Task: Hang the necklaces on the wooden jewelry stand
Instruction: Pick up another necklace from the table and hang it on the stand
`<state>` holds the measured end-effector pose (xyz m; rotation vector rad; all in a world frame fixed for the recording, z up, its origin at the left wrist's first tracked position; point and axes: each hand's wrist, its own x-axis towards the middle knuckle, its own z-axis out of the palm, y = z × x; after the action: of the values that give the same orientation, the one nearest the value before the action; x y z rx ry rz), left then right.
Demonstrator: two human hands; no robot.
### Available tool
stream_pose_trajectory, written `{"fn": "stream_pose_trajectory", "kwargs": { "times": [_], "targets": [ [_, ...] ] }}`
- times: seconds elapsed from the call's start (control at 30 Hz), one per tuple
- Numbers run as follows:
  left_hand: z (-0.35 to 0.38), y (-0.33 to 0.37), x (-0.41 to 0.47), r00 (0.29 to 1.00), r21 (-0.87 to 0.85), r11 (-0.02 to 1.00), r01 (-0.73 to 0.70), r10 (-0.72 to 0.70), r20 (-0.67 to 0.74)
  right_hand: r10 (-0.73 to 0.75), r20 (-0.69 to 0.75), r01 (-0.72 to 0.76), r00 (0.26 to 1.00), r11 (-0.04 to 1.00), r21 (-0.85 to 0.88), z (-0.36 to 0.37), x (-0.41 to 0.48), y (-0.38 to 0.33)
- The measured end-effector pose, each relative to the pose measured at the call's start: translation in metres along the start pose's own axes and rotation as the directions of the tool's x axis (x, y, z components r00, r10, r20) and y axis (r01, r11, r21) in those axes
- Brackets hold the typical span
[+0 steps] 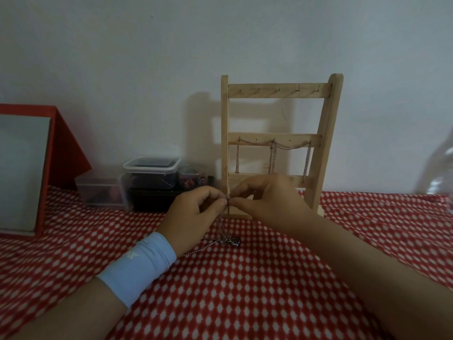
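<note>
The left hand [193,212] and the right hand [264,200] are held together above the desk, fingertip to fingertip. The upper end of a thin necklace [229,241] is pinched between the curled fingers [221,203] of the left hand and those of the right hand; both sets of fingers are closed on the chain. Below the fingers, the chain hangs down to the red-and-white patterned cloth [245,290] by which the desk is covered. Its lower end, with a small metal clasp or pendant, lies on the cloth directly beneath the fingers and just beside the left wrist. A light blue wristband [139,266] is worn on that wrist.

The wooden jewelry stand [328,143] is positioned upright immediately behind the fingers, against the wall. Its lowest rail is partly hidden by the right hand. Silver chains [273,153] are draped from hooks on the middle rail, above the fingers. A row of small hooks is fitted to the top rail.

To the left of the fingers, clear plastic containers [152,173] are stacked near the wall. Farther left, a red-framed panel [36,168] is propped upright. A clear bottle [441,177] is partly visible far to the right.
</note>
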<state>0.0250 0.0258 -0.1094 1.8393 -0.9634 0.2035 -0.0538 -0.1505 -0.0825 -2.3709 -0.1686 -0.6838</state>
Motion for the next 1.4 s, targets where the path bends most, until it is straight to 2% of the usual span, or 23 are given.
{"fn": "stream_pose_trajectory", "kwargs": {
  "times": [0.17, 0.27, 0.37, 0.47, 0.57, 0.63, 0.7, 0.77, 0.93, 1.0, 1.1, 1.13, 1.17, 1.23, 1.33, 1.4],
  "targets": [
    [-0.001, -0.002, 0.000, 0.999, 0.062, 0.997, -0.043, 0.042, 0.021, -0.129, 0.054, 0.139, 0.990, 0.960, -0.245, -0.001, 0.000, 0.000],
    [0.000, -0.003, 0.000, 0.998, 0.077, 0.995, -0.062, 0.060, 0.023, -0.140, 0.107, 0.166, 0.984, 0.940, -0.299, -0.001, 0.002, -0.003],
    [-0.002, -0.003, 0.000, 0.993, 0.130, 0.985, -0.115, 0.112, 0.033, -0.006, 0.185, 0.031, 0.983, 0.990, -0.134, -0.004, 0.002, -0.001],
    [-0.005, -0.006, 0.002, 0.986, 0.185, 0.969, -0.164, 0.159, 0.041, 0.109, 0.306, -0.123, 0.946, 0.992, 0.027, -0.008, -0.001, 0.000],
    [-0.004, -0.010, 0.002, 0.976, 0.241, 0.946, -0.217, 0.205, 0.073, 0.172, 0.432, -0.171, 0.885, 0.984, -0.042, -0.011, 0.000, -0.001],
    [-0.001, -0.011, 0.002, 0.970, 0.273, 0.931, -0.243, 0.229, 0.084, 0.203, 0.494, -0.133, 0.845, 0.976, -0.175, -0.013, 0.000, -0.002],
    [0.002, -0.010, 0.001, 0.970, 0.262, 0.934, -0.242, 0.230, 0.076, 0.218, 0.532, -0.109, 0.818, 0.967, -0.230, -0.014, 0.001, -0.004],
    [0.005, -0.011, 0.001, 0.974, 0.250, 0.942, -0.225, 0.215, 0.066, 0.202, 0.537, -0.139, 0.819, 0.978, -0.155, -0.015, 0.003, -0.002],
    [0.002, -0.013, 0.003, 0.973, 0.239, 0.944, -0.228, 0.209, 0.102, 0.134, 0.442, -0.222, 0.887, 0.963, 0.153, -0.020, 0.005, 0.003],
    [0.001, -0.013, 0.003, 0.961, 0.260, 0.926, -0.274, 0.252, 0.115, 0.161, 0.473, -0.318, 0.866, 0.907, 0.274, -0.017, 0.005, 0.009],
    [0.002, -0.011, 0.003, 0.963, 0.253, 0.930, -0.268, 0.261, 0.062, 0.138, 0.597, -0.479, 0.791, 0.746, 0.462, -0.012, 0.004, 0.014],
    [0.003, -0.010, 0.002, 0.969, 0.225, 0.943, -0.246, 0.244, 0.036, 0.126, 0.616, -0.482, 0.777, 0.749, 0.455, -0.013, 0.005, 0.016],
    [0.004, -0.009, 0.001, 0.976, 0.191, 0.957, -0.218, 0.218, 0.017, 0.138, 0.620, -0.449, 0.773, 0.808, 0.381, -0.015, 0.005, 0.016],
    [0.005, -0.008, -0.001, 0.986, 0.128, 0.977, -0.168, 0.169, 0.009, 0.195, 0.601, -0.327, 0.775, 0.938, 0.117, -0.023, 0.007, 0.011],
    [0.009, -0.004, -0.004, 0.994, 0.041, 0.994, -0.103, 0.101, 0.035, 0.262, 0.572, -0.207, 0.777, 0.965, -0.160, -0.031, 0.008, 0.003],
    [0.010, -0.001, -0.004, 0.999, -0.030, 0.998, -0.047, 0.047, 0.019, 0.261, 0.470, -0.214, 0.843, 0.965, -0.152, -0.027, 0.007, -0.001]
  ]
}}
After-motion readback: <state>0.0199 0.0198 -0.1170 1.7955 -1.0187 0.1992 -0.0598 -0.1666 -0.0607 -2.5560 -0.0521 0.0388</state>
